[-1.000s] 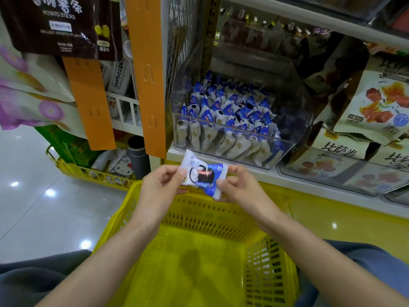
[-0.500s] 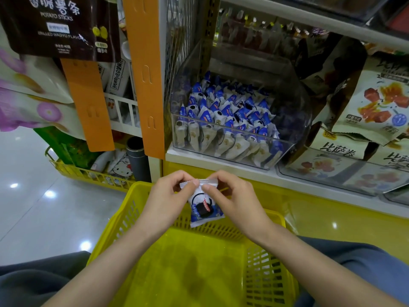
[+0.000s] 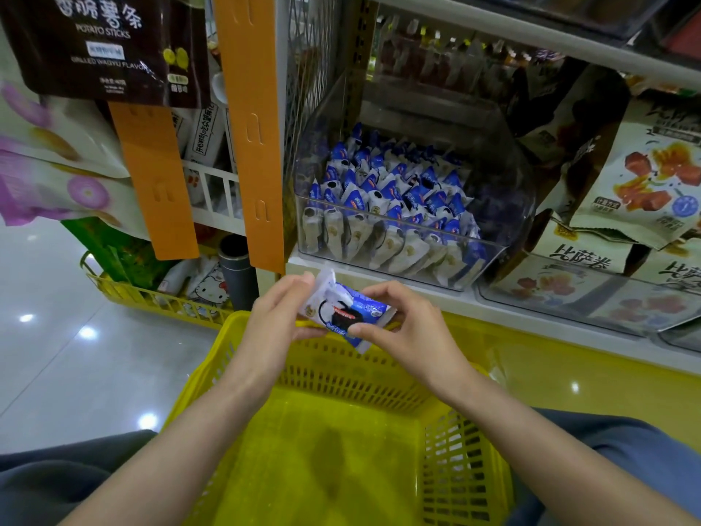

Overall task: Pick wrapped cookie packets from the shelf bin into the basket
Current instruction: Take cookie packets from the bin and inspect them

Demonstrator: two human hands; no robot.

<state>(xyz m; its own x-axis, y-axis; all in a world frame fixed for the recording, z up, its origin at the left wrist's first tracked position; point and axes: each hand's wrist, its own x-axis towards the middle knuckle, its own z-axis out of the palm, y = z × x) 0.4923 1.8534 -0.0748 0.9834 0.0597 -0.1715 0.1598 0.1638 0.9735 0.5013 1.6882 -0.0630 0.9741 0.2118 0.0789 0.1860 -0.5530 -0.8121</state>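
Note:
A blue and white wrapped cookie packet (image 3: 347,310) lies roughly level between both hands, above the far rim of the yellow basket (image 3: 352,377). My left hand (image 3: 278,318) pinches its white left end. My right hand (image 3: 407,328) pinches the blue right side. The basket's floor shows no packets. A clear plastic shelf bin (image 3: 504,206) behind the hands holds several more of the same packets (image 3: 390,199), standing in rows.
An orange shelf post (image 3: 252,123) stands left of the bin. Snack bags (image 3: 645,184) fill the shelf to the right. A low yellow wire rack (image 3: 151,298) with goods sits on the shiny floor at left. Potato stick bags (image 3: 102,43) hang top left.
The packet hung upright by its top edge half a second ago. Both hands have turned it back to lie sideways and raised it slightly.

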